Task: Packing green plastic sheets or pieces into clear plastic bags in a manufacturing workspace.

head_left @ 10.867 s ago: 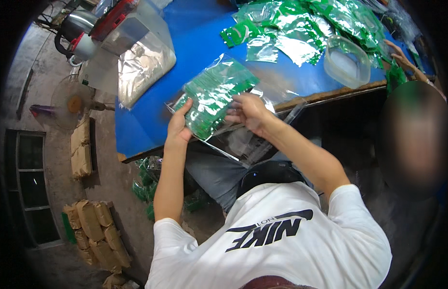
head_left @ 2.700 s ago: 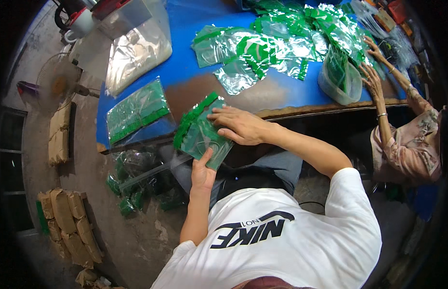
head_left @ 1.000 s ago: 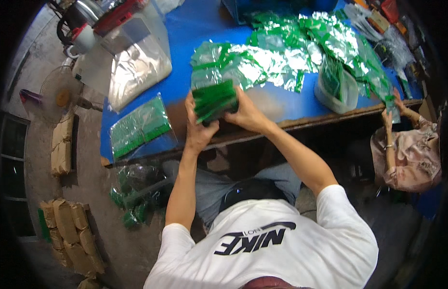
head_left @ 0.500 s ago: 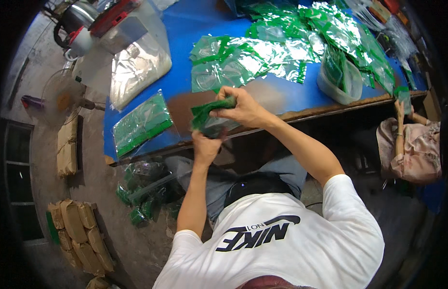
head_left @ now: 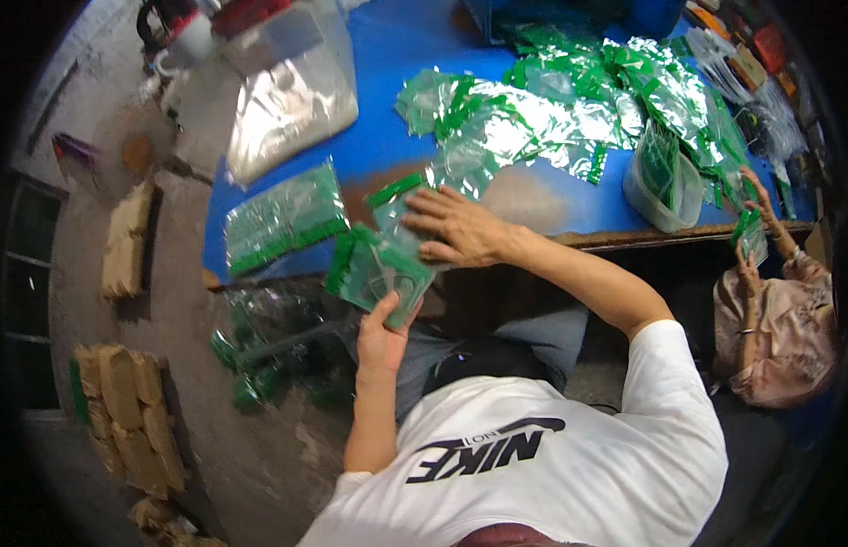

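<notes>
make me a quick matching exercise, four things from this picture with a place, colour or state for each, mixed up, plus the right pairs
1. left hand
2. right hand
3. tub
4. wrapped bundles

A. brown, off to the left
B. has green packets standing in it
C. thumb on top of a green packet
D. back upward, fingers stretched out

Right pairs: 1-C, 2-D, 3-B, 4-A

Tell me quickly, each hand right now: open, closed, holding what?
Left hand: closed, thumb on top, holding green-edged plastic packets.
Right hand: open, fingers spread over another green-edged packet.
</notes>
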Demonstrator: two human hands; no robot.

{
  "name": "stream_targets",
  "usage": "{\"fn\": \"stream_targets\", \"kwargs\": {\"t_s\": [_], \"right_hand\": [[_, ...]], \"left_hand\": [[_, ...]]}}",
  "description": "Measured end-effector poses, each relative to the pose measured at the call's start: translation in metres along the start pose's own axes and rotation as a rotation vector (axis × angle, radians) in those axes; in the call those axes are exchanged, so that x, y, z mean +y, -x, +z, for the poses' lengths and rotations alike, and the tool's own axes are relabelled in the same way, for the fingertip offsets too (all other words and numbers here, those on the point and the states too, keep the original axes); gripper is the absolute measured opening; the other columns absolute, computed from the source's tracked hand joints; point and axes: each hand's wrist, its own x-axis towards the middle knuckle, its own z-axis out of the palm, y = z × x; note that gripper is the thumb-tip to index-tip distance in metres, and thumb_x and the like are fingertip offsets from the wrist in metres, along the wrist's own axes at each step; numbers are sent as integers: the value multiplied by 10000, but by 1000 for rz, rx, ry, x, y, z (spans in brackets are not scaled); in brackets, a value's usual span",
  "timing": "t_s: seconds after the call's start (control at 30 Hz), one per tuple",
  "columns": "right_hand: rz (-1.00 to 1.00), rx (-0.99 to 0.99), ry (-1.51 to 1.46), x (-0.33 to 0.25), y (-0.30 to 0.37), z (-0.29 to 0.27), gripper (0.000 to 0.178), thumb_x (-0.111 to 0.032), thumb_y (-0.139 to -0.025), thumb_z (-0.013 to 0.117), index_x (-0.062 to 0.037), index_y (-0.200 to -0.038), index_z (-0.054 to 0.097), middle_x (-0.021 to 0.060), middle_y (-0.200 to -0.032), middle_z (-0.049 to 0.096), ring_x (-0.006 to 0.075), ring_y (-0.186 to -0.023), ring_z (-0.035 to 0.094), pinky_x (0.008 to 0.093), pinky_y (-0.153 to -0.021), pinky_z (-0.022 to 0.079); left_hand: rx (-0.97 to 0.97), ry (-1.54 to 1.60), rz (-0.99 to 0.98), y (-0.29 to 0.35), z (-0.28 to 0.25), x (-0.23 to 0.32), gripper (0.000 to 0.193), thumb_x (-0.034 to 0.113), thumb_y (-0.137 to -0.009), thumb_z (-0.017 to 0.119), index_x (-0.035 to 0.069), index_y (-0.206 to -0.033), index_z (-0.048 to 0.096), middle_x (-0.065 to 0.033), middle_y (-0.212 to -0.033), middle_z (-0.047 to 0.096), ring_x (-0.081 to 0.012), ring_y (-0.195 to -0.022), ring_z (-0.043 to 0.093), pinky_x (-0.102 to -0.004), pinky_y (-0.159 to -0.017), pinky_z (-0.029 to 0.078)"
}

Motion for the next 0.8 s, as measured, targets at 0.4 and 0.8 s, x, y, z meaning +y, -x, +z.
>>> {"fn": "stream_targets", "kwargs": {"t_s": [0.4,0.8], "right_hand": [[127,-111,223,-16,4,-50,469,-336,-946,584,4,-1269,590,184,-1150,567,377,-1157,518,512,-1053,380],[421,-48,404,32,55,-61,849,-655,-874,561,-20,-1428,457,228,-1447,423,422,-1420,293,597,-1174,191]], "left_hand": [[-82,129,-35,16,-1,-31,479,-61,-849,685,64,-1296,565,-66,-1244,632,-241,-1179,607,-416,-1060,488],[-99,-109,11,-2,7,-48,438,57,-885,697,51,-1303,569,-62,-1239,629,-198,-1146,608,-376,-1029,477]]}}
